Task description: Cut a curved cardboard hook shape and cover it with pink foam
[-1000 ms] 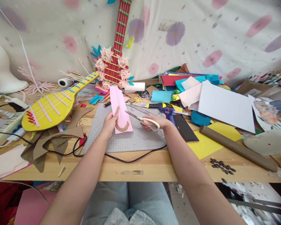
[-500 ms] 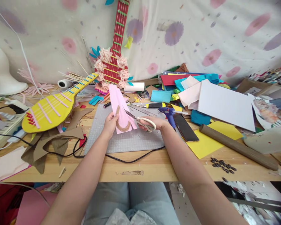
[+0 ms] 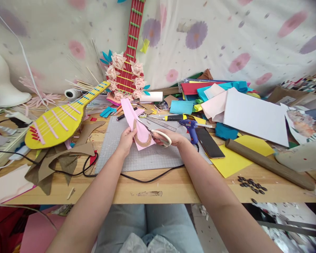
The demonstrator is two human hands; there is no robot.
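Note:
My left hand (image 3: 126, 140) pinches a strip of pink paper (image 3: 128, 109) together with a curved, hook-shaped brown cardboard piece (image 3: 144, 143) lying on it. My right hand (image 3: 171, 136) is closed around the cream handles of a pair of scissors (image 3: 167, 137). The scissor blades point up and left, at the pink paper beside the cardboard curve. Below both hands lies a grey cutting mat (image 3: 113, 158). Behind the scissors a metal ruler (image 3: 160, 123) rests on the mat.
A blue glue gun (image 3: 191, 130) and a black phone (image 3: 210, 143) lie right of my right hand. A yellow paper guitar (image 3: 55, 124) is at left; a red one (image 3: 126, 75) leans at the back. A brown tube (image 3: 268, 163) and black beads (image 3: 252, 185) lie at right.
The pink paper has turned, its upper end shifting slightly left and down. A pink part now lies behind it on the mat. The scissors have moved slightly left.

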